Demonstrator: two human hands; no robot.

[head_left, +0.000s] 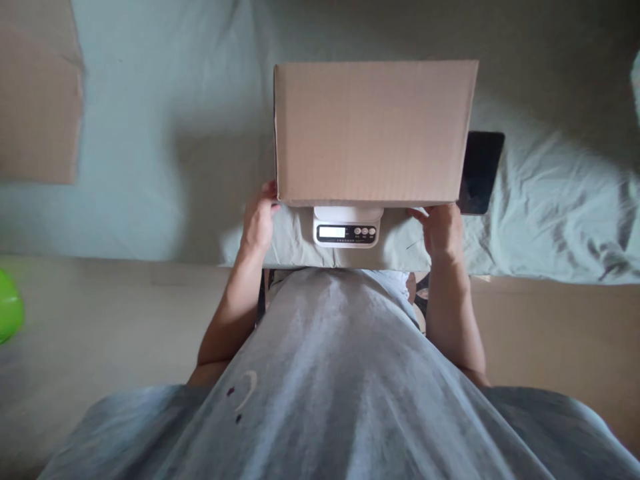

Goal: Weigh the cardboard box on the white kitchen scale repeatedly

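Note:
A closed brown cardboard box (375, 130) sits over a small white digital kitchen scale (346, 243), whose lit display and buttons show in front of it. The box hides most of the weighing plate, so I cannot tell how fully it rests there. My left hand (258, 223) grips the box's near left corner, its fingertips partly out of sight along the side. At the near right corner, my right hand (444, 230) has its fingers tucked under the box's edge, with the thumb side pointing toward the scale.
A black phone or tablet (483, 173) lies just right of the box, partly covered by it. Another piece of cardboard (40, 107) is at the far left. A wrinkled pale green cloth (210, 160) covers the surface. Something bright green (9, 307) shows at the left edge.

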